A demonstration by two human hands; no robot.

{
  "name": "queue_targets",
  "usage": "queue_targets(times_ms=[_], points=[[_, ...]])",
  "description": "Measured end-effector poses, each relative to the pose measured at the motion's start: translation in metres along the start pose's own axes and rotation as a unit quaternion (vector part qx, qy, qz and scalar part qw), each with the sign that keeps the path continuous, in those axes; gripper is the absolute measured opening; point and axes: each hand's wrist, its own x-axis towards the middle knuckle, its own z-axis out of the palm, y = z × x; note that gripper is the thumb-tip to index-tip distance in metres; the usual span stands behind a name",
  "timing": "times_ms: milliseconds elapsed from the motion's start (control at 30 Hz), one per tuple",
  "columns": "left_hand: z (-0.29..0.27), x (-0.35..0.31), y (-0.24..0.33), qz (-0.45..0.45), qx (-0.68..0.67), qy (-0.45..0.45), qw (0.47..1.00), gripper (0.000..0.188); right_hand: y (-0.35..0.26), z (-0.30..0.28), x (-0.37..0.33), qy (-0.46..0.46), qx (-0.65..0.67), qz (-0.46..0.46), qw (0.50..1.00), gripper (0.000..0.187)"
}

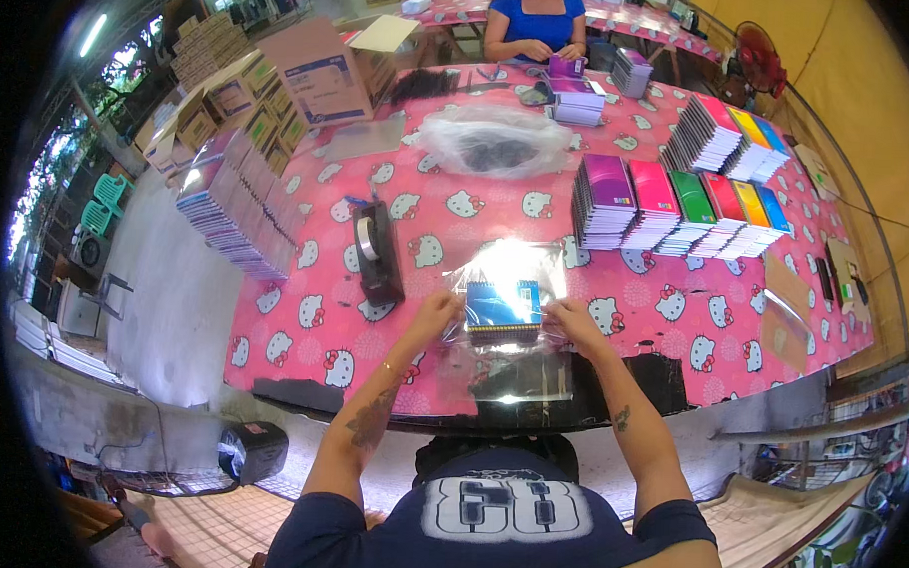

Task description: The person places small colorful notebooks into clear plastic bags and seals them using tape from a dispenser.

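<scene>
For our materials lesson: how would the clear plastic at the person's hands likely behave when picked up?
The clear plastic would probably flop, since it crinkles near the left hand. It is likely light for its size, looking thin and see-through over the table. Its glossy glare suggests it may be slippery.

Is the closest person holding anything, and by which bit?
Yes, clear plastic wrap: the left hand pinches its left side, the right hand its right, either side of the blue spiral notebook.
</scene>
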Motion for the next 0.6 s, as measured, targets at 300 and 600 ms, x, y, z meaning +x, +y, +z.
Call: queue_targets(times_ms=[300,600], points=[[0.015,0.002,0.018,-0.073,0.063,0.017,0.995,0.030,-0.001,-0.005,-0.006,0.012,-0.038,-0.017,0.999,0.019],[0.011,0.007,-0.009,-0.080,-0.054,-0.027,0.995,0.024,0.010,-0.010,0.001,-0.011,-0.019,-0.033,0.999,0.023]])
